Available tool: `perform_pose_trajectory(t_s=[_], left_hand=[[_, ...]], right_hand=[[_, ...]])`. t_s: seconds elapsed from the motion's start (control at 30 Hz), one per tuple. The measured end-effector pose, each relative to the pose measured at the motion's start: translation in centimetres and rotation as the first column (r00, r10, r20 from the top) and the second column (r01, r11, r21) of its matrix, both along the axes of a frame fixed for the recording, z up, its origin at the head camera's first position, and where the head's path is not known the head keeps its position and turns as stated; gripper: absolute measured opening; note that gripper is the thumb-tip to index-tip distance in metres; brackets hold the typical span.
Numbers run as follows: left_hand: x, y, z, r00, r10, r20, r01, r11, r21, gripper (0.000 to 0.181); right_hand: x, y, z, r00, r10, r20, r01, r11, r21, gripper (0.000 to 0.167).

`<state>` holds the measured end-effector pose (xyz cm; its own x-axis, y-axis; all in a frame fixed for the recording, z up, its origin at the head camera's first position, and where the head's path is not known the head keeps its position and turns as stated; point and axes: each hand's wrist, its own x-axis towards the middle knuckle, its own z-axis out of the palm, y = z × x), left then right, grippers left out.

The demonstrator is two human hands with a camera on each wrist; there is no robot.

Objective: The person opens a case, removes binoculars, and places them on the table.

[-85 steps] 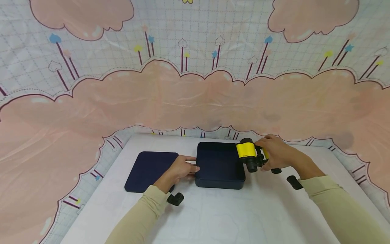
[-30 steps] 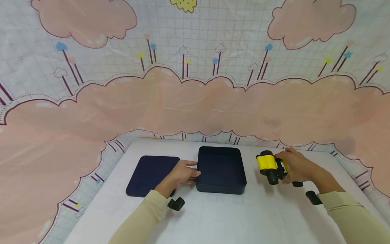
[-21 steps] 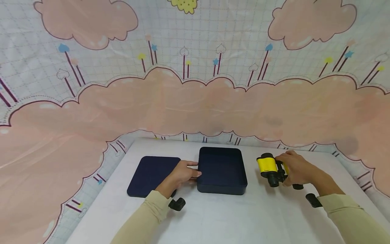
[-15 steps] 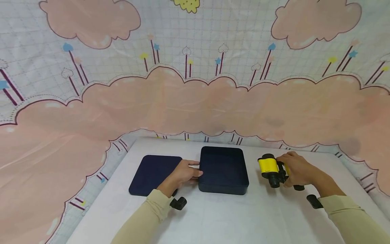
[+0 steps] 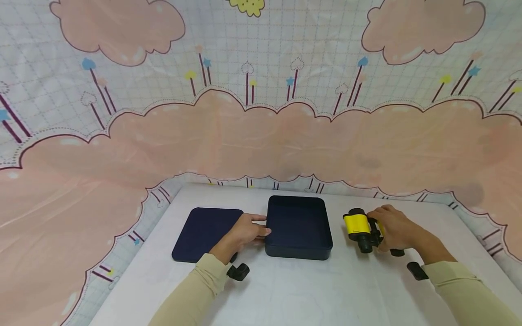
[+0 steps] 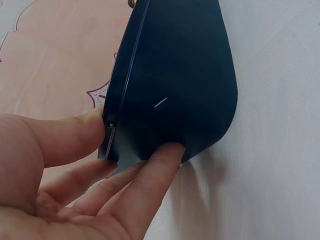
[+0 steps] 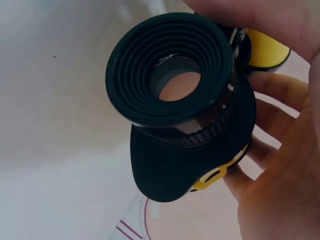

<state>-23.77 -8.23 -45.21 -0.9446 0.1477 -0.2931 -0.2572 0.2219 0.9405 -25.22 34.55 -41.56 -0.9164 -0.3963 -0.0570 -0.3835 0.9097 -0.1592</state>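
Note:
A dark navy rectangular box (image 5: 298, 252) stands uncovered at the middle of the table, its inside facing up. My left hand (image 5: 244, 233) holds its left wall, the thumb (image 6: 75, 137) at the rim and fingers (image 6: 155, 175) against the outside. To the right of the box, apart from it, my right hand (image 5: 397, 231) grips yellow-and-black binoculars (image 5: 358, 225) by their right barrel. One black eyepiece (image 7: 170, 75) faces the right wrist camera. Whether the binoculars touch the table is hard to tell.
A flat navy lid (image 5: 204, 233) lies left of the box, partly under my left forearm. The white table (image 5: 302, 294) ends at a patterned cloth backdrop (image 5: 261, 140) behind. Black wrist-worn devices show below each hand.
My right hand has carried the binoculars from the box's right edge rightward and nearer, then slightly lower. The left hand stays on the box. The head view has shifted a little.

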Motion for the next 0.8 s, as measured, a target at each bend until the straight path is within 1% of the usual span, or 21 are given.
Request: perform_pose_trajectory(t_s=[0.13, 0.37, 0.57, 0.8], left_hand=[[0.1, -0.1, -0.2, 1.000, -0.005, -0.001, 0.005, 1.000, 0.001, 0.059], [0.2, 0.0, -0.1, 1.000, -0.004, -0.008, 0.004, 1.000, 0.005, 0.059], [0.3, 0.0, -0.4, 1.000, -0.002, -0.008, 0.002, 1.000, 0.001, 0.058], [0.4, 0.0, -0.4, 1.000, 0.005, -0.010, -0.004, 1.000, 0.022, 0.058]], right_hand=[[0.0, -0.1, -0.4, 1.000, -0.011, 0.013, 0.011, 1.000, -0.001, 0.097], [-0.1, -0.2, -0.8, 1.000, 0.000, -0.016, 0.000, 1.000, 0.014, 0.098], [-0.1, -0.2, -1.2, 1.000, 0.010, -0.024, -0.010, 1.000, 0.019, 0.098], [0.1, -0.3, -1.5, 1.000, 0.003, -0.026, -0.003, 1.000, 0.016, 0.098]])
